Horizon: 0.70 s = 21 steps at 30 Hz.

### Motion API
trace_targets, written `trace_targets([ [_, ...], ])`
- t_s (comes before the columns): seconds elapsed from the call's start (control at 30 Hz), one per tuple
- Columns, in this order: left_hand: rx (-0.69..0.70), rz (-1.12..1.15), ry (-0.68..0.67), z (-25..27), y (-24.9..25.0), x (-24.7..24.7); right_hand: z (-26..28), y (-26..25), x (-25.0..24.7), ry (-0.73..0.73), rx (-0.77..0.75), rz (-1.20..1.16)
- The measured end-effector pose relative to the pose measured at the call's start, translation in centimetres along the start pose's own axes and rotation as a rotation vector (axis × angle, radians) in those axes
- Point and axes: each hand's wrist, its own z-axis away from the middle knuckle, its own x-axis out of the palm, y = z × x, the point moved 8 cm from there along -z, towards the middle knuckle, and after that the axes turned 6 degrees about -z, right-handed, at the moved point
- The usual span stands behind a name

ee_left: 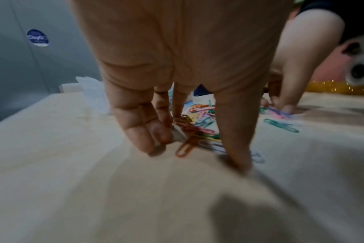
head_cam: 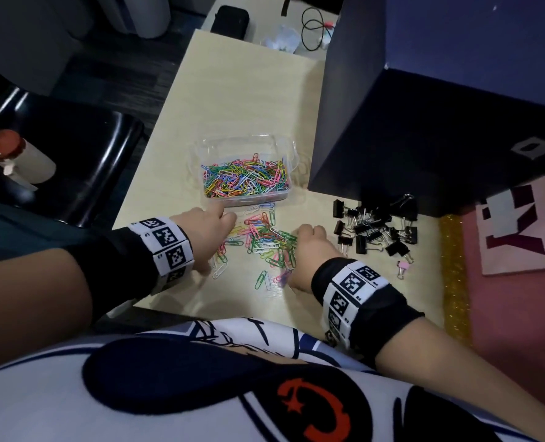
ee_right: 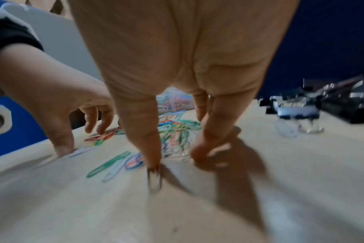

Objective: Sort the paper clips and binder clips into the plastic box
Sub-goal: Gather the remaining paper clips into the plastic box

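A clear plastic box holding many coloured paper clips stands mid-table. In front of it lies a loose heap of paper clips, with my hands on either side. My left hand is clawed over the heap's left edge, curled fingers and thumb drawing in several clips, an orange one sticking out. My right hand curls round the heap's right side; its thumb pins a grey clip to the table. Black binder clips lie in a pile to the right, untouched.
One small pink binder clip lies apart, near the right wrist. A tall dark blue box stands just behind the binder clips and right of the plastic box. The table's left edge drops to a black chair.
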Motion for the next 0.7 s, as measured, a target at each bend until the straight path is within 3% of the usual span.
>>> trace_targets([
  [0.17,0.027,0.152,0.07,-0.4,1.5,-0.2,-0.3,-1.5,-0.6,0.027,-0.073,-0.061],
  [0.3,0.018,0.144,0.074,-0.2,0.3,-0.7,0.1,0.3,-0.8,-0.038,0.063,0.095],
  [0.4,-0.056,0.07,-0.02,0.3,-1.5,0.0,0.3,0.7,0.4,-0.074,0.101,0.121],
  [0.57,-0.032,0.065,-0.029,-0.2,-0.3,0.7,-0.7,-2.0,0.5,0.017,-0.055,0.046],
  [0.7,0.03,0.16,0.071,-1.2,0.7,0.1,-1.9,-2.9,-0.5,0.056,-0.105,-0.042],
])
